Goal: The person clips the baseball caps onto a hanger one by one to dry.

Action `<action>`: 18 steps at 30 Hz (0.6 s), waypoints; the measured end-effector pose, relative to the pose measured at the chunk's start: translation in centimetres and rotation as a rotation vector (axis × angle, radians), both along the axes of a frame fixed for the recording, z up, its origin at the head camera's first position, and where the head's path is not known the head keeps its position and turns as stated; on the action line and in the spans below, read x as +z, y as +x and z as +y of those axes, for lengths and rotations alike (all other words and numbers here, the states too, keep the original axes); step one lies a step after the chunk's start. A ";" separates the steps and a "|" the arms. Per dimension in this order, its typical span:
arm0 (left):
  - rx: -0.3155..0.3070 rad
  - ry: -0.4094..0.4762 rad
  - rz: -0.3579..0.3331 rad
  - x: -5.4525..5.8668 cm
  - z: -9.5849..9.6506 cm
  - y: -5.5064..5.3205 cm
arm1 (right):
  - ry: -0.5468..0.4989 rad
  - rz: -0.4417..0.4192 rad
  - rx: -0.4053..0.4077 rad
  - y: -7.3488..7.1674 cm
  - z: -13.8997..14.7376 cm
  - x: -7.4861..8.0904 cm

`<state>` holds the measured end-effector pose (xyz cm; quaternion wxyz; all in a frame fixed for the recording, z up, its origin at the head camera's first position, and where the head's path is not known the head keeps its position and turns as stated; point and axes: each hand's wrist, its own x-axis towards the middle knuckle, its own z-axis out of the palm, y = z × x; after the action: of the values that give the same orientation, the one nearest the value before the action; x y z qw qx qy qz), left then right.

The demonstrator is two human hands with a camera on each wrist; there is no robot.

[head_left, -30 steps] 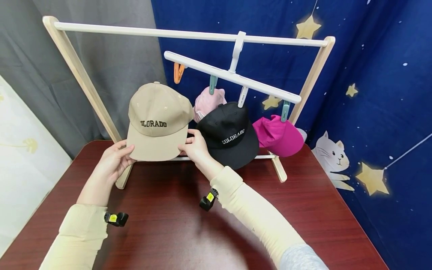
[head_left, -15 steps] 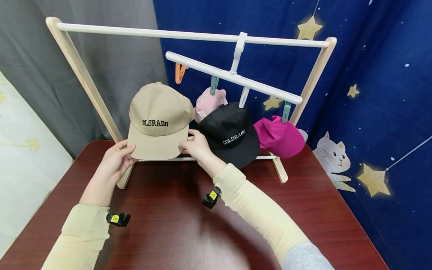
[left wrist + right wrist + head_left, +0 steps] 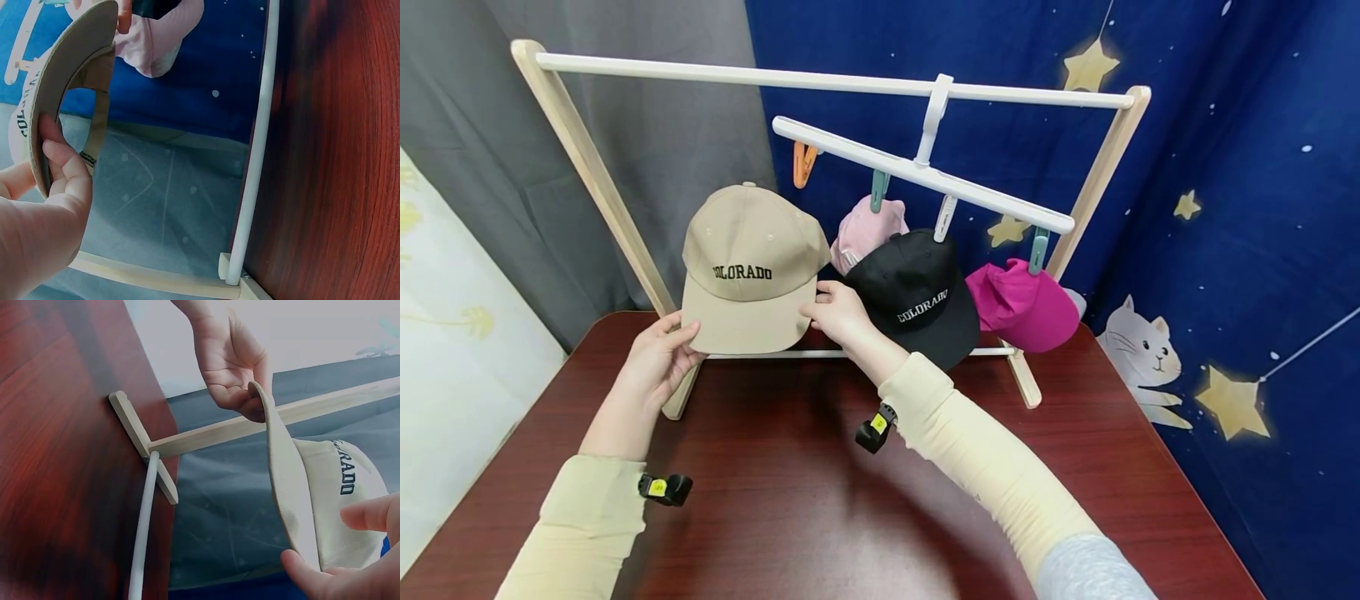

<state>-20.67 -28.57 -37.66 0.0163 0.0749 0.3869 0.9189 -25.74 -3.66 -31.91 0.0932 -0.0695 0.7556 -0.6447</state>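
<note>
A beige cap [image 3: 748, 242] with COLORADO lettering is held upright, front facing the head camera, at the rack's left. My left hand [image 3: 658, 354] pinches the left end of its brim, thumb on top and fingers underneath in the left wrist view. At the brim's other end my right hand [image 3: 842, 315] holds the edge; its thumb [image 3: 300, 569] and forefinger [image 3: 369, 514] show in the right wrist view. An orange clip [image 3: 803, 164] hangs with nothing in it, up and right of the cap. A black cap [image 3: 917, 292] hangs just behind my right hand.
A tilted white hanger [image 3: 917, 173] hooks over the wooden rack's top bar [image 3: 715, 73]. Its other clips carry the black cap, a pink cap [image 3: 868, 229] and a magenta cap [image 3: 1026, 304]. The rack stands on a red-brown table [image 3: 790, 483].
My right hand's fingers have shifted slightly up along the brim's edge. The beige cap stays almost where it was, and the head view has shifted a little.
</note>
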 end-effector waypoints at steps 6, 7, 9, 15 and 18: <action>0.013 0.005 -0.003 -0.1 0.0 0.0 | 0.120 0.093 -0.012 -0.2 0.0 0.8; 0.015 0.012 -0.001 -0.1 0.0 0.1 | 0.153 0.113 -0.014 -0.3 0.0 1.0; 0.021 0.018 0.005 -0.2 -0.1 0.1 | 0.207 0.140 -0.014 -0.4 0.1 1.4; 0.021 0.015 0.016 -0.2 -0.1 0.2 | 0.207 0.192 -0.002 -0.9 0.3 2.6; 0.017 0.002 0.017 -0.3 -0.1 0.2 | 0.137 0.224 0.006 -1.5 0.5 3.0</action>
<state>-20.43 -28.72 -37.93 0.0051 0.0795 0.3869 0.9187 -27.20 -3.20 -28.89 0.0149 -0.1368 0.8033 -0.5795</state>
